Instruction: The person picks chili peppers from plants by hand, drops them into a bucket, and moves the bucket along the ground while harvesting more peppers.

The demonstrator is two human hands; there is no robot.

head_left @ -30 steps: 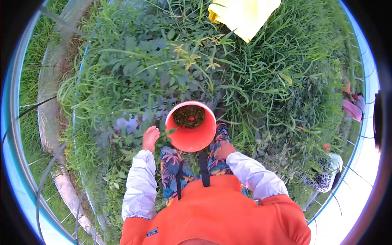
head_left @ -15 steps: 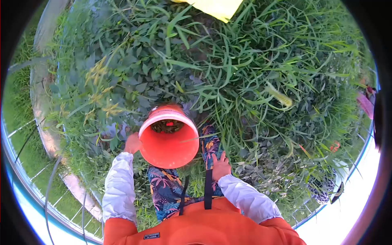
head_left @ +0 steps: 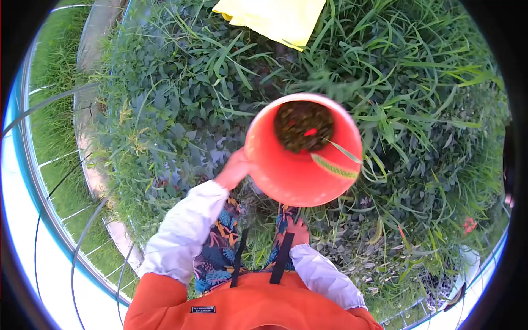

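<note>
My left hand [head_left: 235,168] grips the left rim of a red bucket [head_left: 297,184], which is raised in front of me with its mouth facing the camera. Small dark green pieces [head_left: 304,125] and a few bright red ones lie in its bottom. A grass seed head [head_left: 334,166] crosses the bucket's lower right rim. My right hand [head_left: 297,231] rests on my right knee, on the patterned trousers [head_left: 215,258], with its fingers spread and nothing in it.
Leafy plants [head_left: 181,93] and tall grass surround me. A yellow cloth or bag [head_left: 278,19] lies ahead. At the left runs a pale strip [head_left: 91,132] with wires near it. Part of another person [head_left: 467,267] shows at the lower right.
My left hand has taken hold of the bucket's rim and lifted it up and to the right, so it looks larger. My right hand remains at the knee.
</note>
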